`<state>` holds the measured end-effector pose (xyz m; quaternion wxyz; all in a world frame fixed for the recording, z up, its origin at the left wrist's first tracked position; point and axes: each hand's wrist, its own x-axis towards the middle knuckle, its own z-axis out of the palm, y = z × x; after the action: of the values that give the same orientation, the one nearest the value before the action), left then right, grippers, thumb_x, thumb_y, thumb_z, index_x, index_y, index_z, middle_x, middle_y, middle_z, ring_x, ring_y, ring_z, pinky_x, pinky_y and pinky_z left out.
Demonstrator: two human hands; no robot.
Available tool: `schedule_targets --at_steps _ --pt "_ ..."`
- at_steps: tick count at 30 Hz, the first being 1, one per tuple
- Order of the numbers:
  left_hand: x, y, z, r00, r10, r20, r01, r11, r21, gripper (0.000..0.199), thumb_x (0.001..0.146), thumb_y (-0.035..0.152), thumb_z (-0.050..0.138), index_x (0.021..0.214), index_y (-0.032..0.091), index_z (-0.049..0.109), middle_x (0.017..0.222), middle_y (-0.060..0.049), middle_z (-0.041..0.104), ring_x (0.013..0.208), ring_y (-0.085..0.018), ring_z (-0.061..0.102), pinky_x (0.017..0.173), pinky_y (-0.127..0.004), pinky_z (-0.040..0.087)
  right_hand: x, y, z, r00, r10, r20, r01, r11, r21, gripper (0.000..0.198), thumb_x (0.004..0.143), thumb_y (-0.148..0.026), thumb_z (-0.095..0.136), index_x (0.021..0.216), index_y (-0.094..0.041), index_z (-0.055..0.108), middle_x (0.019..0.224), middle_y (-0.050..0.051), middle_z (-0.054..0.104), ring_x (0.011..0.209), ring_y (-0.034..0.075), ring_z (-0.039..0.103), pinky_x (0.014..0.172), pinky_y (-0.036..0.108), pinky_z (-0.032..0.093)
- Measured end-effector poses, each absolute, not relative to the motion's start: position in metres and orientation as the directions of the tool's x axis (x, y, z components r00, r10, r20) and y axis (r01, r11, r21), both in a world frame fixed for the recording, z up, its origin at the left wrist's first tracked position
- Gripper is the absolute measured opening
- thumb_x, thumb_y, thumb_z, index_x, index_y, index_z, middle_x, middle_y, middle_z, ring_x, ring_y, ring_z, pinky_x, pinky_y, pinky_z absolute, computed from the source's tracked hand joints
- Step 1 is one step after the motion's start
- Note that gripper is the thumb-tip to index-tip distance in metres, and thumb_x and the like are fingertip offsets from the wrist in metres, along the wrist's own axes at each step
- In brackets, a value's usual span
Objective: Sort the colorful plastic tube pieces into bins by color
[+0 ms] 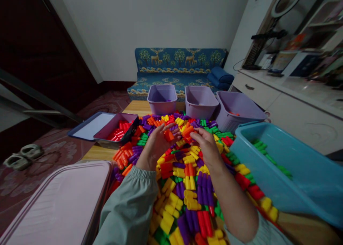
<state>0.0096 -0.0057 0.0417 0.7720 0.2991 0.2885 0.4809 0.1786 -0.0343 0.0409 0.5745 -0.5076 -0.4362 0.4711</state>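
Over the heap of bright plastic peg blocks [187, 187] covering the low table, my left hand [157, 145] pinches an orange block [168, 135] while my right hand [206, 145] closes on another orange piece [188, 131], lifted clear for sorting near the purple tubs [200, 100].

Dim, soft indoor light; the doorway [32, 41] left of the sofa [177, 71] stays dark, and edges bow with wide-angle distortion.
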Motion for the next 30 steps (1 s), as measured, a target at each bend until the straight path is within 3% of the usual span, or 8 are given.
schedule_targets --at_steps 3,6,10,14,19,22,26,30 --pt "0.012 -0.007 0.039 0.351 0.922 -0.161 -0.544 0.341 0.767 0.054 0.076 0.012 0.058 0.130 0.010 0.056 0.105 -0.013 0.070 0.096 -0.020 0.068 0.087 -0.033 0.053 0.174 -0.036 0.037 0.093 0.994 0.053 -0.018 0.055 -0.998 0.032 0.067 -0.037 0.069 0.091 -0.017 0.071 0.077 0.002 0.069 0.069 0.016 0.060 0.059 0.026 0.046" --pt "0.015 -0.010 0.036 0.341 0.927 -0.158 -0.459 0.311 0.833 0.064 0.071 0.007 0.063 0.134 0.013 0.055 0.104 -0.011 0.071 0.087 -0.016 0.068 0.079 -0.026 0.053 0.171 -0.036 0.034 0.024 0.993 0.113 0.015 0.112 -0.994 0.032 0.067 -0.033 0.070 0.095 -0.017 0.071 0.088 0.004 0.071 0.079 0.018 0.064 0.070 0.029 0.050" --pt "0.015 -0.012 0.034 0.361 0.927 -0.103 -0.376 0.246 0.893 0.070 0.068 0.012 0.074 0.135 0.016 0.055 0.100 -0.009 0.072 0.070 -0.012 0.065 0.064 -0.021 0.050 0.172 -0.036 0.031 -0.046 0.991 0.125 0.048 0.127 -0.991 0.022 0.069 -0.032 0.071 0.086 -0.017 0.070 0.089 0.004 0.072 0.081 0.019 0.065 0.075 0.031 0.051" --pt "0.013 -0.010 0.033 0.337 0.935 -0.107 -0.349 0.230 0.908 0.059 0.070 0.022 0.077 0.128 0.015 0.062 0.091 -0.007 0.072 0.067 -0.011 0.063 0.063 -0.022 0.052 0.172 -0.036 0.030 -0.062 0.992 0.107 0.042 0.109 -0.993 0.019 0.071 -0.033 0.069 0.081 -0.017 0.067 0.077 0.002 0.069 0.072 0.017 0.063 0.070 0.029 0.049" --pt "0.011 -0.005 0.029 0.274 0.950 -0.150 -0.280 0.228 0.933 0.044 0.060 0.024 0.086 0.100 0.011 0.072 0.067 0.000 0.066 0.059 -0.011 0.062 0.066 -0.029 0.057 0.172 -0.034 0.032 0.065 0.990 0.124 -0.022 0.126 -0.992 0.021 0.072 -0.037 0.068 0.076 -0.018 0.062 0.066 -0.002 0.061 0.059 0.012 0.053 0.055 0.023 0.042" --pt "0.010 -0.003 0.028 0.232 0.964 -0.133 -0.286 0.198 0.938 0.042 0.054 0.031 0.090 0.086 0.010 0.071 0.067 0.000 0.067 0.058 -0.011 0.062 0.063 -0.029 0.058 0.173 -0.033 0.033 0.149 0.986 0.081 -0.084 0.094 -0.992 0.024 0.069 -0.039 0.068 0.077 -0.017 0.062 0.066 -0.002 0.060 0.057 0.011 0.050 0.049 0.022 0.039" --pt "0.011 -0.003 0.028 0.251 0.966 -0.070 -0.293 0.144 0.945 0.050 0.052 0.040 0.090 0.088 0.011 0.073 0.073 -0.002 0.069 0.062 -0.012 0.064 0.061 -0.026 0.057 0.177 -0.032 0.031 0.313 0.950 0.013 -0.125 0.055 -0.991 0.029 0.063 -0.042 0.071 0.075 -0.018 0.059 0.065 -0.003 0.059 0.057 0.013 0.053 0.046 0.022 0.042" --pt "0.014 -0.007 0.031 0.260 0.965 -0.037 -0.245 0.103 0.964 0.050 0.052 0.042 0.090 0.088 0.012 0.075 0.071 -0.002 0.068 0.062 -0.011 0.063 0.062 -0.024 0.055 0.177 -0.030 0.028 0.319 0.948 0.021 -0.044 0.037 -0.998 0.028 0.061 -0.040 0.072 0.071 -0.019 0.056 0.061 -0.003 0.058 0.053 0.013 0.054 0.044 0.022 0.043"
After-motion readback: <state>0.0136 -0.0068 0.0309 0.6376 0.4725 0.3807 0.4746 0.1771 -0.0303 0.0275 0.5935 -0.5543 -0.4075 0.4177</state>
